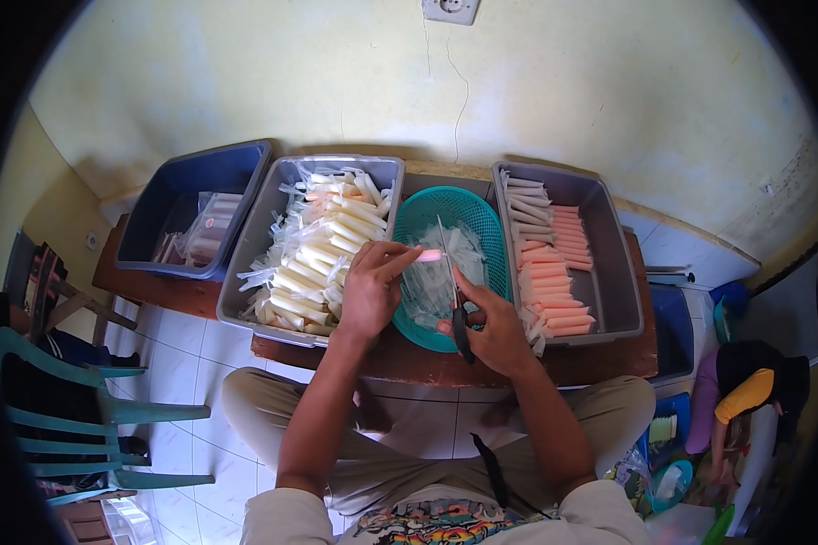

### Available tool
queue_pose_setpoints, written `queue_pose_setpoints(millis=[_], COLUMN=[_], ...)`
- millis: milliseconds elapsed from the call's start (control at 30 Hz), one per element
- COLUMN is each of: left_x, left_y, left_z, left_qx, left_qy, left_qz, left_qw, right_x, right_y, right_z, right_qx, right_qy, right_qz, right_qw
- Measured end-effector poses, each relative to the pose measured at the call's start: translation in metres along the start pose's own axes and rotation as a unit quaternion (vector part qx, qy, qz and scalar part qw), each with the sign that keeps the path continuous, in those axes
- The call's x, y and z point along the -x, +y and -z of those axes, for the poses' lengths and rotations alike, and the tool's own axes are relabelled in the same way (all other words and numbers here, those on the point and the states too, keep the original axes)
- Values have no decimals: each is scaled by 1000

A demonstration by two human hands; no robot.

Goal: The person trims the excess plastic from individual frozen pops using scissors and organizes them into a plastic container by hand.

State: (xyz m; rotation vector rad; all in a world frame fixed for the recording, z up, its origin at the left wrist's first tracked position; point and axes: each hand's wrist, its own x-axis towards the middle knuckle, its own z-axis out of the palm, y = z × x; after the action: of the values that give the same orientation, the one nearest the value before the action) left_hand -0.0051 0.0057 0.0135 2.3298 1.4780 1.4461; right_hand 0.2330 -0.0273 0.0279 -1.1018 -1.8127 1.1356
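My left hand (369, 289) pinches a pink ice pop (429, 256) in a plastic sleeve, with its end pointing right. My right hand (495, 334) is closed around the black handles of a pair of scissors (462, 332); the blades point up, right by the pop's end. Whether the blades touch the plastic I cannot tell. Both hands are over a green oval basket (413, 202), where clear plastic scraps (429, 295) lie. Left of it, a grey tub (336, 163) holds many cream-coloured pops (302, 283) with long plastic ends. The grey tub (614, 272) on the right holds rows of trimmed pink pops (550, 289) and greyish ones (527, 202).
A dark blue tub (168, 173) with a few packed bags stands at the far left of the low wooden table (409, 368). A green plastic chair (109, 413) is at lower left. Another person (745, 395) bends over containers at the right.
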Motion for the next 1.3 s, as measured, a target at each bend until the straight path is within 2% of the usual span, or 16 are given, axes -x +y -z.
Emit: queue_pose_setpoints(millis=[433, 533, 600, 833, 900, 1100, 1300], left_x=[1, 1, 0, 0, 1, 2, 1], left_y=[1, 2, 3, 2, 1, 0, 0], left_z=[2, 2, 1, 1, 1, 0, -5], left_qx=[3, 8, 8, 10, 7, 17, 36], left_qy=[27, 37, 40, 48, 48, 56, 61], left_qz=[21, 27, 26, 37, 40, 47, 42], left_qw=[999, 999, 999, 998, 998, 997, 997], right_x=[-4, -7, -13, -44, -53, -64, -68], right_y=[2, -3, 1, 26, 35, 49, 61], right_z=[3, 4, 1, -19, -25, -38, -45], right_qx=[51, 88, 183, 283, 347, 389, 401], right_qy=[20, 21, 42, 43, 14, -37, -31], right_qz=[5, -39, -36, -53, -88, -146, -154], right_qw=[998, 995, 982, 957, 933, 909, 902])
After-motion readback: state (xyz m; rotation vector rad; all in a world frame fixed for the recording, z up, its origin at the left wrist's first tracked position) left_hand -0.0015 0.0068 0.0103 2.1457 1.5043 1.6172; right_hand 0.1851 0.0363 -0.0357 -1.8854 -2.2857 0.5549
